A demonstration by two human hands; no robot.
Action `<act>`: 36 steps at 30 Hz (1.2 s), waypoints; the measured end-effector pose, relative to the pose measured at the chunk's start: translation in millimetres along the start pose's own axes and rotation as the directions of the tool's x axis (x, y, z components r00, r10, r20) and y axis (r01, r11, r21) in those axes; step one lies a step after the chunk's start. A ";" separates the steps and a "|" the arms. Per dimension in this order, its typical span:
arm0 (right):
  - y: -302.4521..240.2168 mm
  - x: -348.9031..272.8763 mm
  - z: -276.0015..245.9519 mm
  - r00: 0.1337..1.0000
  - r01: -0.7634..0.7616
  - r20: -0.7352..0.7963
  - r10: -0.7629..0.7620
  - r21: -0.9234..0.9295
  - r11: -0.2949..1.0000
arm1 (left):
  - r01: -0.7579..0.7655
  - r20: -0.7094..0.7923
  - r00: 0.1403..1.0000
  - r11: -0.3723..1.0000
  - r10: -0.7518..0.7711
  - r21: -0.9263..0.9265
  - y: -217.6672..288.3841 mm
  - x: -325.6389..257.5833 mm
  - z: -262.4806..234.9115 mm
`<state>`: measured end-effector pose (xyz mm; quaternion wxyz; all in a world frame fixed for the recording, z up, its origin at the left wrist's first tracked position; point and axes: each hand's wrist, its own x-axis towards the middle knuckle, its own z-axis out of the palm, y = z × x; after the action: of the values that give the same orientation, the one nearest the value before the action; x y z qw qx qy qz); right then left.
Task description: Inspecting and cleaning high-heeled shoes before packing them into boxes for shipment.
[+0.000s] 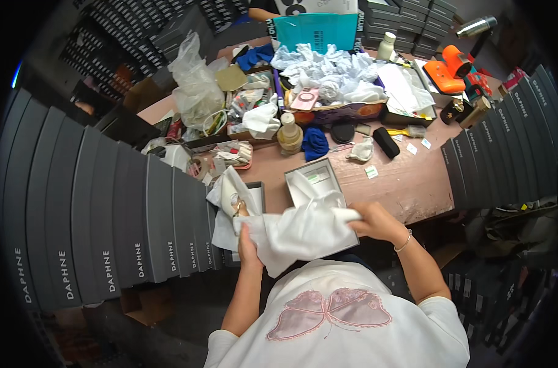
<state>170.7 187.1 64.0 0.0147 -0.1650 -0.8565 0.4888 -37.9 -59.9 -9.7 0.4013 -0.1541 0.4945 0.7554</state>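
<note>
A sheet of white tissue paper (306,230) stretches crumpled between my two hands, over the front of an open grey shoebox (335,173). My right hand (377,222) is closed on its right end. My left hand (248,244) pinches its left edge, thumb uppermost. Just beyond the left fingers lies a white shoe (228,189) with a gold-coloured ornament, partly wrapped in more tissue. Whether the left hand also touches the shoe, I cannot tell. Beneath it, a second grey box (258,191) is mostly covered. Some white paper and a small green-and-white card show inside the right-hand box.
Tall rows of grey shoeboxes (122,208) wall the left side; more boxes (493,147) stand right. Across the table (407,190) are a bin of crumpled paper (328,73), a pump bottle (290,134), a blue cloth (315,144), a brush (413,131) and an orange tape dispenser (447,70).
</note>
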 end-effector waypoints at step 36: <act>-15.1 66.3 95.3 0.940 0.289 -0.048 -0.337 -0.407 0.866 | 0.285 0.437 0.827 0.935 -0.352 0.213 -49.5 -7.4 30.9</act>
<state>86.2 120.4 18.0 0.1106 -0.0518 -0.9502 0.2868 9.4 -27.0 -21.6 0.6390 -0.0192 0.4011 0.6561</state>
